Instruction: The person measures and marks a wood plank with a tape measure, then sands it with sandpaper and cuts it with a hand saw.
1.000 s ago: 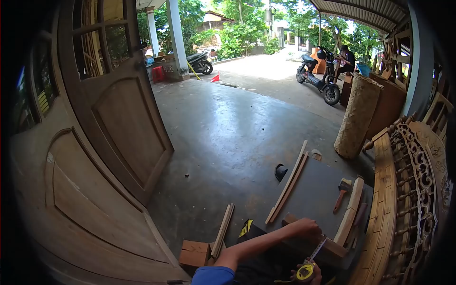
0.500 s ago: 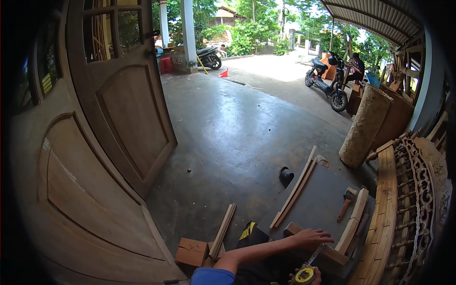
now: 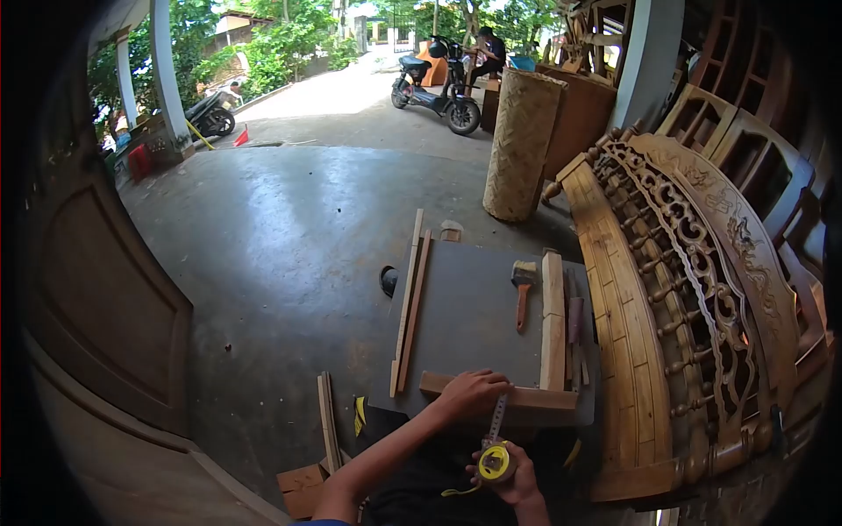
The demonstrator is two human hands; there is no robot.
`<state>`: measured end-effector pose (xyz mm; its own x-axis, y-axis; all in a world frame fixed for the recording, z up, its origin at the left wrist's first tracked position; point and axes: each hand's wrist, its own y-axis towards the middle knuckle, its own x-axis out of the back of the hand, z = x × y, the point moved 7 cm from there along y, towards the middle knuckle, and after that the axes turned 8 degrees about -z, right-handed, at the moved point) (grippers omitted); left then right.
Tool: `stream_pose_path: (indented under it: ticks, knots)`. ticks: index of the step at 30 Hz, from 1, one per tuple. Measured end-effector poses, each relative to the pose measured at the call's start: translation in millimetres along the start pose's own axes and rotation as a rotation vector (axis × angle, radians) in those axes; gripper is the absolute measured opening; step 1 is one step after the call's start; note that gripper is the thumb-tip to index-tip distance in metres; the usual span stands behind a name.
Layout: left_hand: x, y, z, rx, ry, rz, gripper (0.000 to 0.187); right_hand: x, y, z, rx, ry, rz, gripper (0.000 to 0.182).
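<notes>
My right hand [image 3: 519, 480] grips a yellow tape measure [image 3: 495, 462] low in the view, its case facing up. A short length of the pale blade [image 3: 498, 419] runs up from the case to my left hand [image 3: 474, 392]. The left fingers are closed at the blade's end, against a wooden bar [image 3: 542, 399] lying across the near edge of a dark board [image 3: 474, 307]. The fingertips partly cover the blade's tip. Beyond the bar, a thick pale wood strip [image 3: 553, 324] lies lengthwise, with a brush [image 3: 523, 294] to its left.
Two thin wood strips [image 3: 410, 307] lie along the board's left side. A carved wooden bench [image 3: 623, 324] stands close on the right. A rolled woven mat [image 3: 524, 145] stands beyond the board. Wooden door panels [image 3: 114, 289] are on the left. A seated person [image 3: 488, 54] is near a parked scooter [image 3: 434, 88].
The view has swung right, showing more of the bench. My left fingers, spread out before, are now curled at the tape's end by the bar. The right hand still holds the tape measure.
</notes>
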<state>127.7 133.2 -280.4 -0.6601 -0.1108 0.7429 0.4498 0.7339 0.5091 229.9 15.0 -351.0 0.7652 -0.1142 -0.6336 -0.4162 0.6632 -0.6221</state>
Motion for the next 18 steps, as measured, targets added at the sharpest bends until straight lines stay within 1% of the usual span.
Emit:
stream_pose_path:
  ticks: [1, 3, 5, 8, 11, 12, 15, 18]
  knots:
    - [4.7, 1.5, -2.4, 0.012, -0.009, 0.002, 0.031, -0.2, 0.6, 0.7, 0.018, 0.013, 0.068, 0.041]
    - [7.0, 5.0, -3.0, 0.045, -0.036, 0.007, 0.028, -1.3, -1.8, 3.3, 0.046, -0.048, 0.029, 0.041]
    - [6.9, 8.1, -1.5, 0.060, -0.056, -0.004, 0.025, -0.5, -0.7, 3.6, 0.046, -0.063, 0.036, 0.043]
    - [11.5, 14.2, -3.4, 0.078, -0.133, 0.058, 0.027, -4.5, -1.4, 5.3, 0.046, -0.148, 0.002, 0.046]
    - [2.9, 15.7, 9.6, 0.067, -0.262, 0.167, 0.033, -7.8, -1.1, 5.5, 0.045, -0.170, -0.006, 0.048]
    - [1.5, 16.0, 11.7, 0.112, -0.235, 0.225, 0.039, -7.6, -0.9, 5.3, 0.042, -0.167, -0.003, 0.048]
    - [-2.8, 13.2, 16.8, 0.141, -0.221, 0.221, 0.041, -6.8, -3.4, 8.6, 0.041, -0.179, -0.003, 0.051]
    - [-3.4, 13.6, 17.1, 0.172, -0.178, 0.270, 0.043, 2.3, -4.3, 9.3, 0.052, -0.163, 0.018, 0.054]
